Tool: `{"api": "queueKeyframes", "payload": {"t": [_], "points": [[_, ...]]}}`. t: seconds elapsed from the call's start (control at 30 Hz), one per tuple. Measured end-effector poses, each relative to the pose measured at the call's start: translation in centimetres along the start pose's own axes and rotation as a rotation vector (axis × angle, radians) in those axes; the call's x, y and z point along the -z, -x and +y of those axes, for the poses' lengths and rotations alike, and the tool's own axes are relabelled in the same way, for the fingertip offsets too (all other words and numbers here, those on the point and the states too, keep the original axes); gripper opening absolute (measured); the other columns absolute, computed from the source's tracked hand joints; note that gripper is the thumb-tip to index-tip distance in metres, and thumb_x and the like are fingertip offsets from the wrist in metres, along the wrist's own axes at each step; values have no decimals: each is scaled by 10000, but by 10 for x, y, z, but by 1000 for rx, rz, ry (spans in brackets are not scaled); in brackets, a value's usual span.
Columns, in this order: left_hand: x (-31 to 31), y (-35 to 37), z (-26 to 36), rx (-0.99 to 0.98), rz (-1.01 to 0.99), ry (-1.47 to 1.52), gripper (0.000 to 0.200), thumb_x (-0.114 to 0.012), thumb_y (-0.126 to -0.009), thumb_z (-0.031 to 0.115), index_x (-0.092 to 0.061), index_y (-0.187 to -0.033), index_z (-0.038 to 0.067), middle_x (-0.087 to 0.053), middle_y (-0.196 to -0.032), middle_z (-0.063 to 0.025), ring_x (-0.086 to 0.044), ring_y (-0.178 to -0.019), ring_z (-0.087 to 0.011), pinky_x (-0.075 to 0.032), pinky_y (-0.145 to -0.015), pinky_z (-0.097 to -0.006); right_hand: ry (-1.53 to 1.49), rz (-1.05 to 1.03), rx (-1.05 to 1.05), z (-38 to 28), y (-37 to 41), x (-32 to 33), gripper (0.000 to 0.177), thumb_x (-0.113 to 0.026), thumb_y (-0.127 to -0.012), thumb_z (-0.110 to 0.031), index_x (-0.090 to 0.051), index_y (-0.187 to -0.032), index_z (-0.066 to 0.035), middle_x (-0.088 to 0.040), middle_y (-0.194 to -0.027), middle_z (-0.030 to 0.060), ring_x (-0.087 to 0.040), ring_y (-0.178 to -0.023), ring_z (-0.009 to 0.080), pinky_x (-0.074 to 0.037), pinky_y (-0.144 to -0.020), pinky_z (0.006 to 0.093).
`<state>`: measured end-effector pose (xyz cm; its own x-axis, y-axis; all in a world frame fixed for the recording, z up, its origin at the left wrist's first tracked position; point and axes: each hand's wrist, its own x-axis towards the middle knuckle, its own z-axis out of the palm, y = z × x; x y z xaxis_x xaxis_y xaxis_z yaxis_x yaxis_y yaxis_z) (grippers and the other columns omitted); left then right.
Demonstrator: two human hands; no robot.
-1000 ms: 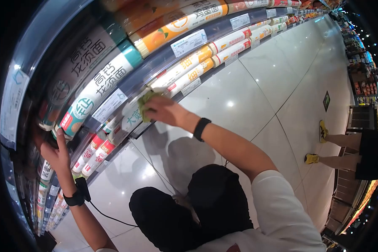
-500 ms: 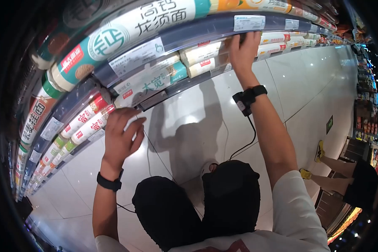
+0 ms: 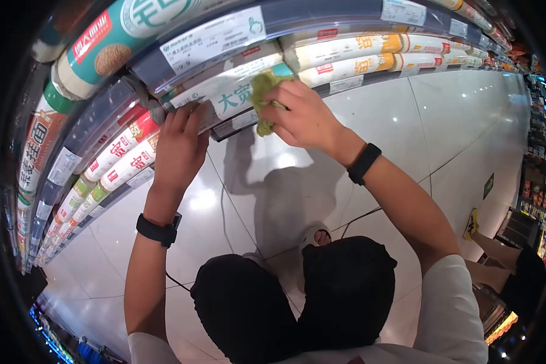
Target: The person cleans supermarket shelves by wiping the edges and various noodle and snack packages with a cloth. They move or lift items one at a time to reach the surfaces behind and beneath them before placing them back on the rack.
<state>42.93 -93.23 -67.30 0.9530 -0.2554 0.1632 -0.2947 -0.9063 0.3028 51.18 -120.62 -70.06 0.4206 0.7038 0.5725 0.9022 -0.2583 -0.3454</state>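
Note:
My right hand is closed around a crumpled green cloth. The cloth is against the front of a white and teal noodle pack on the lower shelf. At the left end of that pack, my left hand touches it with fingers stretched out and close together; its thumb and fingertips are partly hidden. Nothing held shows in that hand. To the right of the cloth lie white and orange noodle packs.
A dark shelf edge with price labels runs above the lower packs. Larger noodle packs lie on the upper shelf. Red and white packs continue around the left corner. Another person's leg shows at the right, on the pale tiled floor.
My right hand has moved left along the lower shelf, and the green cloth in it now shows plainly. My left hand has risen slightly onto the noodle pack. The view has shifted closer to the shelf.

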Motion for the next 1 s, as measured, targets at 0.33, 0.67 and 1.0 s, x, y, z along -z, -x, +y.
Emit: {"api": "queueKeyframes", "payload": {"t": [0.33, 0.67, 1.0], "points": [[20, -33, -10, 121, 131, -132, 445, -727, -862, 155, -619, -1287, 80, -657, -1174, -165, -667, -1003, -357, -561, -844, -477, 290, 191, -181, 16, -62, -9, 69, -679, -805, -181, -710, -806, -119, -603, -689, 48, -632, -708, 276, -489, -651, 439], [-44, -74, -92, -103, 205, -442, 443, -715, -878, 269, -640, -1283, 109, -638, -1287, -173, -643, -1167, -320, -541, -958, -409, 593, 206, -146, 49, -101, -50, 237, -635, -785, -129, -743, -987, -67, -713, -1003, 158, -689, -926, 324, -538, -737, 472], [20, -52, -11, 97, 53, -238, 444, -741, -901, 279, -621, -1263, 51, -724, -1030, -144, -689, -976, -364, -540, -881, -451, 558, -105, -206, 18, -98, -13, 271, -653, -735, -57, -757, -979, -109, -732, -889, 114, -715, -827, 311, -546, -645, 436]]}}
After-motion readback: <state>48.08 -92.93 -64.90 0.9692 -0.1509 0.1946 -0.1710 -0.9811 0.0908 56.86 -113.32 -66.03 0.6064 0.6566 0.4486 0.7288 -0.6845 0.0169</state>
